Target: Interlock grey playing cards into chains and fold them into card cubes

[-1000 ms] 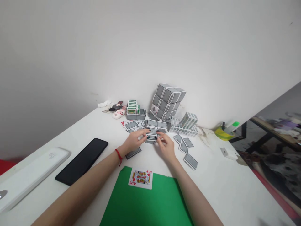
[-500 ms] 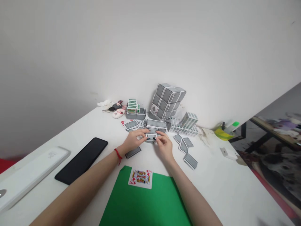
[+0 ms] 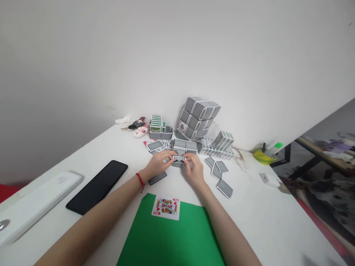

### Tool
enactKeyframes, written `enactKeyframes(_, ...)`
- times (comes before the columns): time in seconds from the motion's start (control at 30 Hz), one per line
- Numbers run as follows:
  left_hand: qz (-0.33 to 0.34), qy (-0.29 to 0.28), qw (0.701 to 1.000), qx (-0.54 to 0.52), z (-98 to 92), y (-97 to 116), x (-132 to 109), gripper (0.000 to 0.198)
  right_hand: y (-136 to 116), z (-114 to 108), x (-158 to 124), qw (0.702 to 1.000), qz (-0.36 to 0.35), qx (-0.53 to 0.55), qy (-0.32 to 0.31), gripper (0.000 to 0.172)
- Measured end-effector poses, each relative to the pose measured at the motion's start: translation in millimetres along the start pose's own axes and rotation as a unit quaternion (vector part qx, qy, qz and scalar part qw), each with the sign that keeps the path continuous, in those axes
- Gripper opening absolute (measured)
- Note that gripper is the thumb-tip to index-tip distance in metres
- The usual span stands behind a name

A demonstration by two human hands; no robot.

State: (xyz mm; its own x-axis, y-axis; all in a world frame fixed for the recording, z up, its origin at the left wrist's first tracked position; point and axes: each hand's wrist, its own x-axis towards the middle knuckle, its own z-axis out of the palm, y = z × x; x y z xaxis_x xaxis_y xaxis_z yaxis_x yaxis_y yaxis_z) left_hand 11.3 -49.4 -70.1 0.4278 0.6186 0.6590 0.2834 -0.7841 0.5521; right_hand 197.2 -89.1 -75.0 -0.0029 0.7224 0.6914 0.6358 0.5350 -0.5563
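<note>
Between my two hands is a grey-backed playing card, pinched at its ends. My left hand, with a red cord at the wrist, grips its left end; my right hand grips the right end. Just beyond them lies a low structure of folded grey-backed cards, which the fingers partly cover. Behind it a tall block of folded cards leans near the wall. Beside my left hand are loose cards; several more cards lie scattered to the right of my right hand.
A king of hearts lies on a green sheet. To the left are a black phone and a long white device. Small card boxes, keys with charms, a clear-wrapped block and a yellow holder stand farther back.
The view has shifted slightly. Both hands stay at the card, whose grey back now faces me a little differently; the finger positions differ only slightly.
</note>
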Motion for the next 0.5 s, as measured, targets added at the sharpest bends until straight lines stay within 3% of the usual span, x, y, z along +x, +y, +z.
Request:
enactKeyframes(0.2, -0.007, -0.004, 1.000, -0.007, -0.2, 0, 1, 0.012, -1, -1, 0, 1.000, 0.012, 0.026, -0.003, 0.014)
enactKeyframes(0.37, -0.062, -0.009, 0.998, -0.012, -4.3, 2, 4, 0.015, -3, 1, -4, 0.993, 0.067, 0.098, 0.010, 0.013)
enactKeyframes(0.5, -0.017, -0.093, 0.994, 0.050, -8.2, 3, 12, 0.041, -2, 2, -7, 0.985, 0.093, 0.144, 0.001, 0.011)
